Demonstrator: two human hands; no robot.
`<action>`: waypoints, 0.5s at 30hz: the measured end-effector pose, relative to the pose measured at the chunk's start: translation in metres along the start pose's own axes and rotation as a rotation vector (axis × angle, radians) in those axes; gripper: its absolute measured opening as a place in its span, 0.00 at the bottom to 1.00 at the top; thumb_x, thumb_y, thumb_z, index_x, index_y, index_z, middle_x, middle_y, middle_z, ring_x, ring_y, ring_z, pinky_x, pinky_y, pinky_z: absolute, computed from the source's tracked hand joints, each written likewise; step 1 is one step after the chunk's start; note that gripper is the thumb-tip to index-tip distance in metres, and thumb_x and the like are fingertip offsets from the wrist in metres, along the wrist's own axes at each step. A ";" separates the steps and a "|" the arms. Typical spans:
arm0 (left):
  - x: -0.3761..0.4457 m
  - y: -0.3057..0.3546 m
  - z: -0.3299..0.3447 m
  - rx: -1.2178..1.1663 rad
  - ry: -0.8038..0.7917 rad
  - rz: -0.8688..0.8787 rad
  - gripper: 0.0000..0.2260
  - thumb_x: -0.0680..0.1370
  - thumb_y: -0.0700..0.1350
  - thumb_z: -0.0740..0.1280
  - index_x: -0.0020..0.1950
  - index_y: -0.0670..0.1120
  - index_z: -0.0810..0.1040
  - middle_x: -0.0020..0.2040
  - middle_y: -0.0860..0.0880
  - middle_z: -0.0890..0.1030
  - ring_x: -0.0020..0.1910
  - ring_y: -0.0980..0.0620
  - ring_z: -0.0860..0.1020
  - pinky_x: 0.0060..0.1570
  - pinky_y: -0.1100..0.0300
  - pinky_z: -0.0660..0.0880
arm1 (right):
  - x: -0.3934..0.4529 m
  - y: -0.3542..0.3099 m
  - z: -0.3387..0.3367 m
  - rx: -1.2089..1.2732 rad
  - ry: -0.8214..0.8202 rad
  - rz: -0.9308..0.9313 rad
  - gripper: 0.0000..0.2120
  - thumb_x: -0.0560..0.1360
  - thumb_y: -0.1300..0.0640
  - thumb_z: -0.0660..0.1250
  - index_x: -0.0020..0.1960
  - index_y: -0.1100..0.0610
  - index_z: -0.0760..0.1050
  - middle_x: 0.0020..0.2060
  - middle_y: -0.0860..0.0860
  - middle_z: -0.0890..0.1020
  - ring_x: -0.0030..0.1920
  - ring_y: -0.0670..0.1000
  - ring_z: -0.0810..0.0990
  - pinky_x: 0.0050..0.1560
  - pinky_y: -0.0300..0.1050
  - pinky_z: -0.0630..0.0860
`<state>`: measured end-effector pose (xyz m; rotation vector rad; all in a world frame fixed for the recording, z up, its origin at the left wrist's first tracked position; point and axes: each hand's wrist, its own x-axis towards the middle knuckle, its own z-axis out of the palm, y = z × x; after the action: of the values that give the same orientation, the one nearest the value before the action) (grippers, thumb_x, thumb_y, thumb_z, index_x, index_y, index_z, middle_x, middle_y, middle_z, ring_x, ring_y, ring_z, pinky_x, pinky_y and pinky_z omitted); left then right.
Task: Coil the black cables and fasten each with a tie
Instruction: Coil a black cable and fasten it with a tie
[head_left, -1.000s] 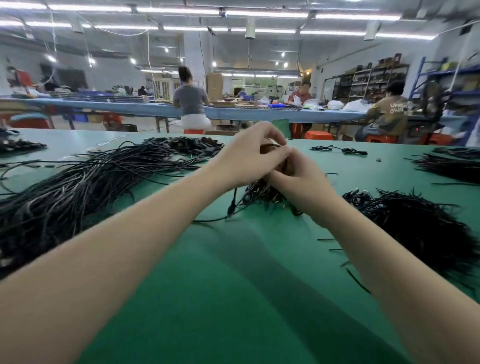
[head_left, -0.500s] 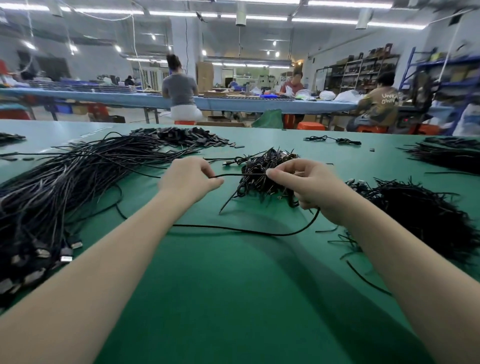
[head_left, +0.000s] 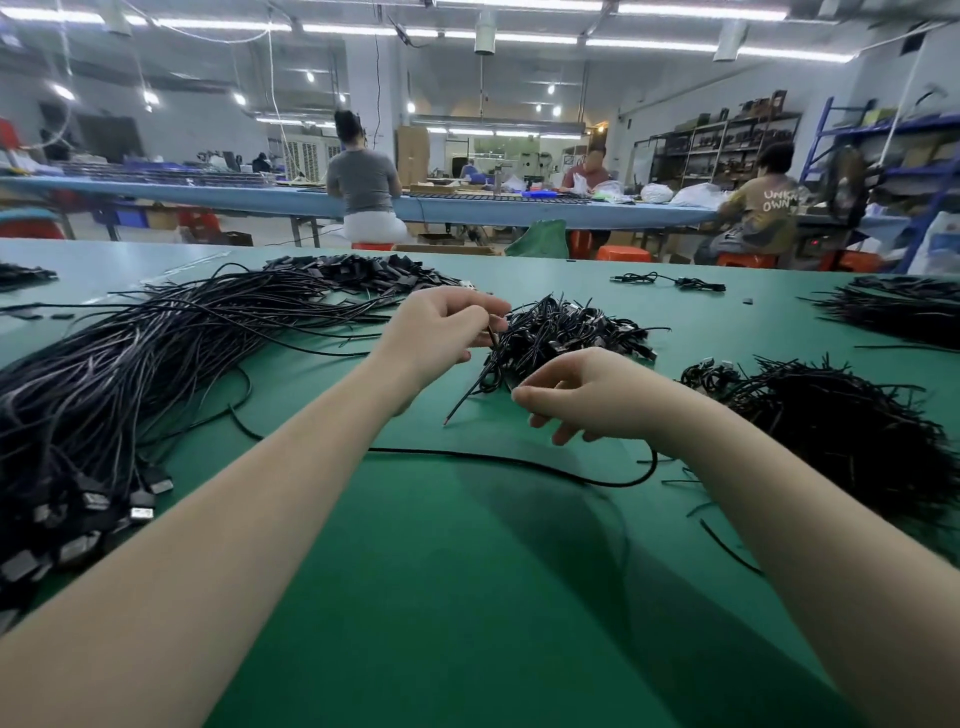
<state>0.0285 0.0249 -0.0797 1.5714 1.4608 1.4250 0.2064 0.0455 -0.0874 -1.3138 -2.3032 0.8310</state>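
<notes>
Matt green mat, glossy black cable

My table (head_left: 467, 597) wears a smooth, matt green covering; the loose cables (head_left: 130, 384) at left have shiny black plastic jackets with silvery metal plugs (head_left: 141, 513), and the ties (head_left: 857, 431) at right look dull black.

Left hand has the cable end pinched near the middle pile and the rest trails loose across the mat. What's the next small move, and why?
Probably start the first loop: bring the right hand, fingers curled, further along the loose cable and fold it back toward the left hand. The left hand pinches one end, while the cable lies uncoiled in a long arc on the green mat, running under the right wrist.
</notes>
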 end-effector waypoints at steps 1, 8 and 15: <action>0.000 0.000 0.000 0.005 0.001 0.024 0.14 0.77 0.39 0.58 0.48 0.54 0.82 0.43 0.57 0.85 0.45 0.59 0.83 0.43 0.62 0.74 | 0.000 -0.002 0.001 -0.117 0.017 -0.021 0.17 0.75 0.40 0.65 0.57 0.49 0.77 0.44 0.44 0.83 0.41 0.47 0.83 0.35 0.35 0.74; -0.007 0.006 0.009 -0.085 -0.211 0.044 0.16 0.77 0.38 0.61 0.45 0.54 0.85 0.48 0.46 0.84 0.44 0.54 0.80 0.52 0.56 0.77 | -0.002 -0.018 0.009 0.338 0.149 -0.070 0.11 0.80 0.47 0.59 0.49 0.52 0.76 0.35 0.46 0.84 0.34 0.48 0.84 0.33 0.41 0.78; -0.007 0.008 0.022 -0.261 -0.305 -0.152 0.13 0.80 0.55 0.61 0.57 0.47 0.74 0.47 0.44 0.79 0.41 0.49 0.79 0.54 0.50 0.75 | -0.001 -0.020 0.017 0.606 0.267 -0.206 0.15 0.83 0.52 0.56 0.41 0.56 0.73 0.21 0.46 0.69 0.20 0.47 0.66 0.22 0.37 0.62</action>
<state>0.0527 0.0213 -0.0805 1.4097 1.1396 1.1755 0.1843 0.0309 -0.0879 -0.8432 -1.7417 1.0898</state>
